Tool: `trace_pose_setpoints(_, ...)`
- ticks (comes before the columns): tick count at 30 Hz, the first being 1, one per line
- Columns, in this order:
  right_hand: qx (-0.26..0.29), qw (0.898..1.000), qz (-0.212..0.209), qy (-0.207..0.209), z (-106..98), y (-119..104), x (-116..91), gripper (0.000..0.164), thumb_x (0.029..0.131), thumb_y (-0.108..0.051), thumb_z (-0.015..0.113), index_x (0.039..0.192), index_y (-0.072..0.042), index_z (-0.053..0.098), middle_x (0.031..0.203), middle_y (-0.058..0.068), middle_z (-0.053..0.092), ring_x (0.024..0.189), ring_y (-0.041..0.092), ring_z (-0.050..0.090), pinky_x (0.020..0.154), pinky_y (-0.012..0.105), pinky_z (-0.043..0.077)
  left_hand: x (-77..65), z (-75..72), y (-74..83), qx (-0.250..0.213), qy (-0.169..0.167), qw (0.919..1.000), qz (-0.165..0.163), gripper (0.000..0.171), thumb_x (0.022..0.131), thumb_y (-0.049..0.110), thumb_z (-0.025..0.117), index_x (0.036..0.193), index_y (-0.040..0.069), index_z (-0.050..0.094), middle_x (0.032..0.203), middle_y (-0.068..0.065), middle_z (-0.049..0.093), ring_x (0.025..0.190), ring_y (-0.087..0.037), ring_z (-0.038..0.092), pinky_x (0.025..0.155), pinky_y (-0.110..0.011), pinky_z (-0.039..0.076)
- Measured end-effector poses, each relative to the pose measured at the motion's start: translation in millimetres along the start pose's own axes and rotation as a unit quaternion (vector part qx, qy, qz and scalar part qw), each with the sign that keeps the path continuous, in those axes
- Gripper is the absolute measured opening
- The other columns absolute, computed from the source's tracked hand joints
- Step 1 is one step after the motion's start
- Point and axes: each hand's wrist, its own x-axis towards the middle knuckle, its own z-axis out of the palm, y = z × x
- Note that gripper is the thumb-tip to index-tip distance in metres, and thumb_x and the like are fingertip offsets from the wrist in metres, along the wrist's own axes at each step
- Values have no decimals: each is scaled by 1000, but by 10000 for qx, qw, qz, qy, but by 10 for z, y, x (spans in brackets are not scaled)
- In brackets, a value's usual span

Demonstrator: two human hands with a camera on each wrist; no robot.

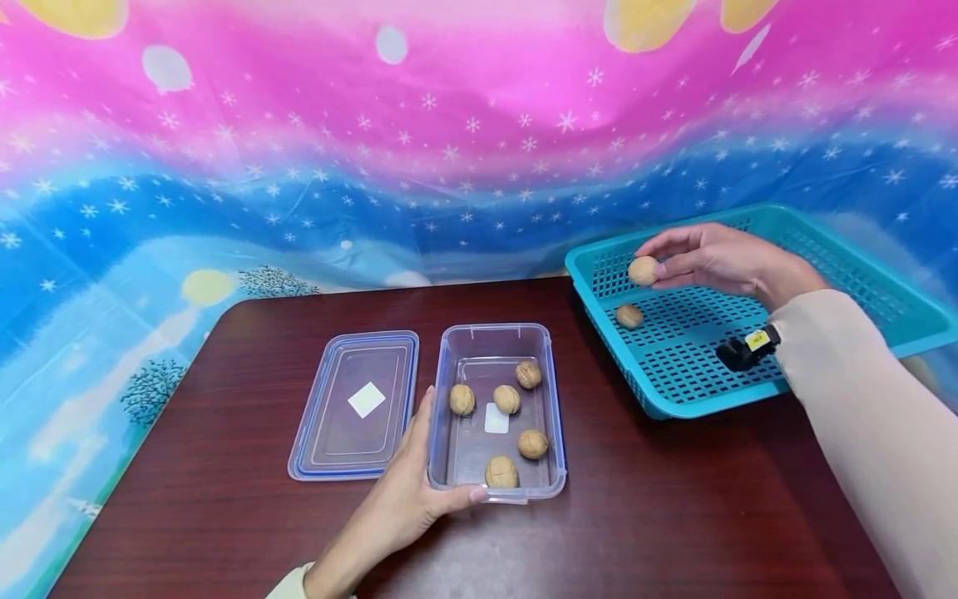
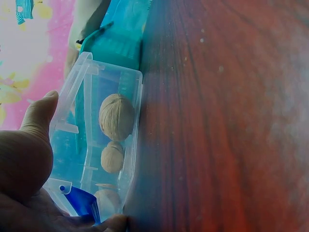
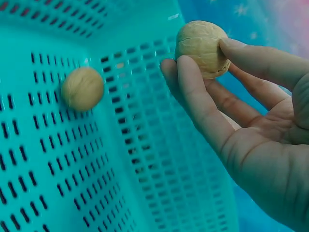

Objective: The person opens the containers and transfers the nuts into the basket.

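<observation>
Over the teal plastic basket (image 1: 696, 409), my right hand (image 1: 714, 259) pinches a walnut (image 1: 642, 270) between thumb and fingertips; the right wrist view shows this walnut (image 3: 202, 48) raised above the basket floor. Another walnut (image 1: 629, 316) lies in the basket near its left wall. My left hand (image 1: 407, 482) grips the near left corner of a clear plastic container (image 1: 555, 399), thumb along the front rim and fingers down the left side. Several walnuts (image 1: 502, 472) sit spread over the container's floor. In the left wrist view, walnuts (image 2: 116, 117) show through its clear wall.
A clear lid (image 1: 352, 445) with a blue seal and a white square label lies flat left of the container. The dark wooden table (image 1: 644, 507) carries everything. Behind it hangs a pink and blue patterned cloth (image 1: 464, 150), close to the basket's far side.
</observation>
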Motion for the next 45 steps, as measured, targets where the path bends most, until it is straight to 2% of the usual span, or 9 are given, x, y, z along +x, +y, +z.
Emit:
trace_pose_setpoints(4, 41, 9995, 292, 61, -64, 51, 57, 30, 104, 0, 59, 126, -18, 70, 118, -3, 73, 112, 16, 70, 97, 33, 59, -1, -1, -2, 3, 0, 10000, -17, 134, 74, 41, 96, 171, 24, 4, 177, -7, 11, 161, -31, 15, 127, -60, 18)
trace_pose_setpoints(11, -114, 9962, 815, 294, -119, 204, 181, 33, 102, -1, 63, 135, -8, 63, 121, -1, 71, 112, 16, 70, 105, 41, 56, 9, 6, -19, 37, -2, 10000, -45, 134, 74, 40, 96, 171, 24, 4, 177, -6, 10, 162, -31, 15, 127, -60, 17)
trace_pose_setpoints(16, -436, 9927, 1100, 210, -117, 277, 234, 40, 103, -2, 61, 143, 1, 54, 124, 5, 65, 111, 18, 69, 107, 45, 54, 6, 2, -15, 49, 2, 10000, -78, 134, 74, 40, 96, 171, 24, 4, 177, -6, 11, 161, -31, 15, 127, -60, 18)
trace_pose_setpoints(21, -893, 9881, 1250, 15, -104, 322, 259, 42, 105, -2, 57, 145, 8, 47, 127, 14, 61, 110, 21, 68, 105, 44, 56, 11, -2, -12, 60, 26, 10000, -15, 134, 74, 40, 96, 171, 23, 5, 177, -8, 12, 161, -33, 17, 126, -61, 19)
trace_pose_setpoints(25, -1146, 9836, 1391, -43, -89, 346, 267, 43, 105, -2, 56, 145, 9, 46, 127, 15, 62, 108, 21, 68, 101, 43, 58, 12, -1, -9, 55, 33, 10000, 38, 133, 74, 40, 95, 171, 22, 5, 177, -9, 12, 161, -34, 18, 126, -62, 20)
trace_pose_setpoints(31, -1197, 9808, 1541, -9, -67, 350, 277, 45, 104, 0, 58, 146, 10, 45, 121, 17, 63, 101, 26, 72, 94, 41, 61, 12, -4, 2, 31, 17, 10000, 53, 134, 74, 42, 95, 171, 22, 5, 177, -8, 12, 160, -33, 18, 126, -61, 20)
trace_pose_setpoints(45, -1511, 9736, 1700, 174, -59, 306, 245, 51, 102, -2, 62, 149, 9, 43, 125, 20, 64, 98, 30, 75, 90, 45, 61, 12, 0, 0, 2, 10, 10000, 60, 132, 75, 42, 95, 171, 22, 5, 177, -8, 12, 160, -34, 19, 126, -62, 20)
